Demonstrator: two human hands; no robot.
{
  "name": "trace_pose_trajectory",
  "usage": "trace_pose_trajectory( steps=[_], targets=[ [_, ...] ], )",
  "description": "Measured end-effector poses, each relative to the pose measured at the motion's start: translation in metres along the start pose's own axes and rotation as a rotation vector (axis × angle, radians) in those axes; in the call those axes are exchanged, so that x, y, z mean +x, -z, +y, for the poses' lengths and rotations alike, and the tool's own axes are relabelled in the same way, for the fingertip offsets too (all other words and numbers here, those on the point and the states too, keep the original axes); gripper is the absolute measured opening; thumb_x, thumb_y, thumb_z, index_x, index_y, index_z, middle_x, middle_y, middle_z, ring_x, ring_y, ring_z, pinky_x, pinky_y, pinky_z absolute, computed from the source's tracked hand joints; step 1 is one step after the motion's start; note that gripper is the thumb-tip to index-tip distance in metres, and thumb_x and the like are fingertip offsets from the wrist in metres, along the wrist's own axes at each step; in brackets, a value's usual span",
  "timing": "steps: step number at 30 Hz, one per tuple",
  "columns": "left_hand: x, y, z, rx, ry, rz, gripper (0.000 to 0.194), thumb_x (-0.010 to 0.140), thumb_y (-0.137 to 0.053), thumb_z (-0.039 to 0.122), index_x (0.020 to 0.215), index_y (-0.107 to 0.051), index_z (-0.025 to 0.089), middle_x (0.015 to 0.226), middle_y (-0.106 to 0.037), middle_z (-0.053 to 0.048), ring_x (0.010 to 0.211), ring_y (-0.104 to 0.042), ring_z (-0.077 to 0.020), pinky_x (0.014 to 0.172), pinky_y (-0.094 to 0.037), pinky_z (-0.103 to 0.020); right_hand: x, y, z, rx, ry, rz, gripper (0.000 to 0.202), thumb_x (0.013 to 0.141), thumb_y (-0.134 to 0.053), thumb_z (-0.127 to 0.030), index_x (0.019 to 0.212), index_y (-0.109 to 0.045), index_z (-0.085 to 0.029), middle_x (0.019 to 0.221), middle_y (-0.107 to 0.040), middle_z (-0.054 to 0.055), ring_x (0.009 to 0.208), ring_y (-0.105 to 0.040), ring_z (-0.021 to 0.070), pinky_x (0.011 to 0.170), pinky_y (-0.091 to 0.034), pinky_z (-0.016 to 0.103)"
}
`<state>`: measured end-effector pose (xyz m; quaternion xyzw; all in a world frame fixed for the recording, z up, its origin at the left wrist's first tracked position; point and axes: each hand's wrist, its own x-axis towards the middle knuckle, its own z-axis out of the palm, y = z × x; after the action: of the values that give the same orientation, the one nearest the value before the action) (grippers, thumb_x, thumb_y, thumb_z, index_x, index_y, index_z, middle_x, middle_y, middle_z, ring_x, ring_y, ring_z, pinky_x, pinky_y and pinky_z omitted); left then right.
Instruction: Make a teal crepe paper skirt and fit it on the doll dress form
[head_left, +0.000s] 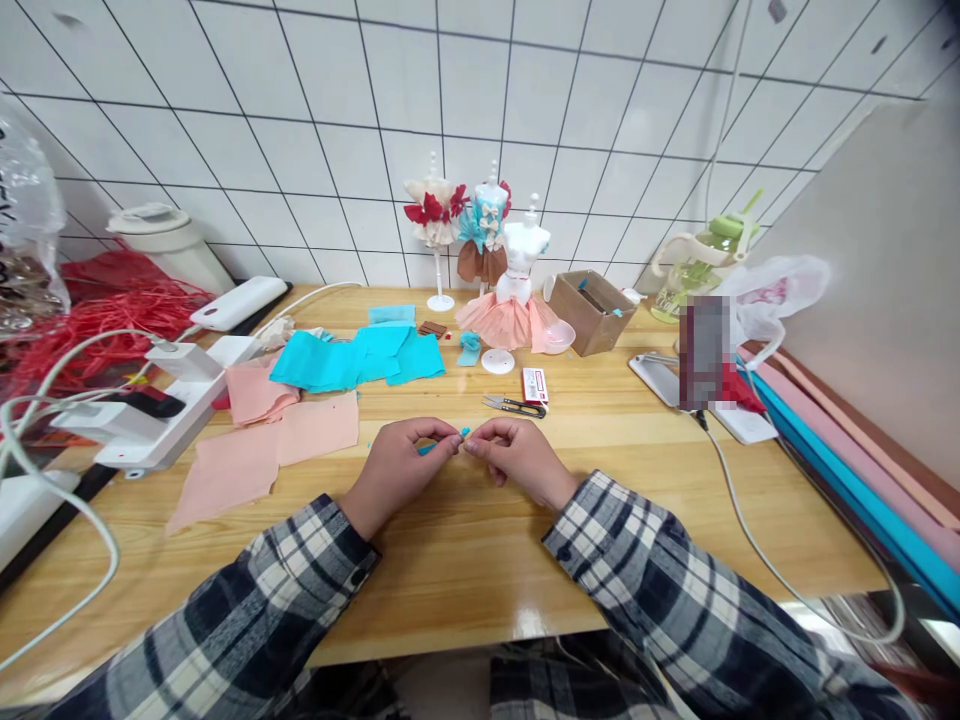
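Over the middle of the table, my left hand (401, 468) is pinched closed on a small piece of blue crepe paper (465, 433). More blue shows under its curled fingers. Fingertip to fingertip with it, my right hand (521, 458) is also pinched closed at the blue piece; its exact hold is too small to make out. Just beyond my hands lie black thread snips (514, 406) and a small red-and-white box (534, 385). Farther back stands a white mini dress form (523, 250) wearing a peach pleated paper skirt (506, 320).
Blue crepe sheets (356, 358) and peach sheets (240, 465) lie to the left, near a power strip (176, 410). Two dressed forms, one with a red-and-cream outfit (435, 215), stand behind. A cardboard box (604, 325), phone cable (739, 500) and green bottle (694, 270) are right.
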<state>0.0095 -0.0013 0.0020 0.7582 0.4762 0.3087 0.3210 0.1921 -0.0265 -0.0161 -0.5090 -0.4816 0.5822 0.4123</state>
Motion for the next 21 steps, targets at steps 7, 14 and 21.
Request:
trace_pose_trajectory(
  steps=[7, 14, 21],
  targets=[
    [0.0, 0.002, 0.003, -0.152, 0.022, -0.081, 0.028, 0.079, -0.061, 0.043, 0.073, -0.072, 0.018, 0.072, -0.074, -0.003, 0.07, -0.066, -0.0188, 0.069, -0.05, -0.027, -0.001, -0.002, -0.001, -0.015, 0.011, 0.028, 0.037, 0.066, -0.077, -0.048, 0.075, -0.064, -0.015, 0.049, -0.052, -0.006, 0.041, -0.046, 0.0076, 0.036, -0.038, 0.018],
    [0.001, 0.005, -0.008, -0.384, 0.072, -0.345, 0.03, 0.08, -0.063, 0.044, 0.073, -0.073, 0.016, 0.071, -0.072, -0.004, 0.068, -0.063, -0.0174, 0.067, -0.05, -0.027, -0.001, 0.004, -0.001, -0.071, 0.165, -0.091, 0.036, 0.071, -0.075, -0.043, 0.097, -0.071, -0.019, 0.083, -0.064, 0.001, 0.047, -0.047, 0.0059, 0.04, -0.04, 0.02],
    [-0.001, 0.005, -0.006, -0.591, 0.248, -0.468, 0.036, 0.075, -0.066, 0.051, 0.072, -0.073, 0.017, 0.069, -0.072, -0.007, 0.063, -0.064, -0.0197, 0.06, -0.052, -0.029, -0.003, 0.007, -0.005, -0.266, 0.383, -0.063, 0.036, 0.075, -0.07, -0.053, 0.079, -0.069, -0.017, 0.073, -0.059, 0.002, 0.057, -0.049, 0.0099, 0.049, -0.04, 0.022]
  ],
)
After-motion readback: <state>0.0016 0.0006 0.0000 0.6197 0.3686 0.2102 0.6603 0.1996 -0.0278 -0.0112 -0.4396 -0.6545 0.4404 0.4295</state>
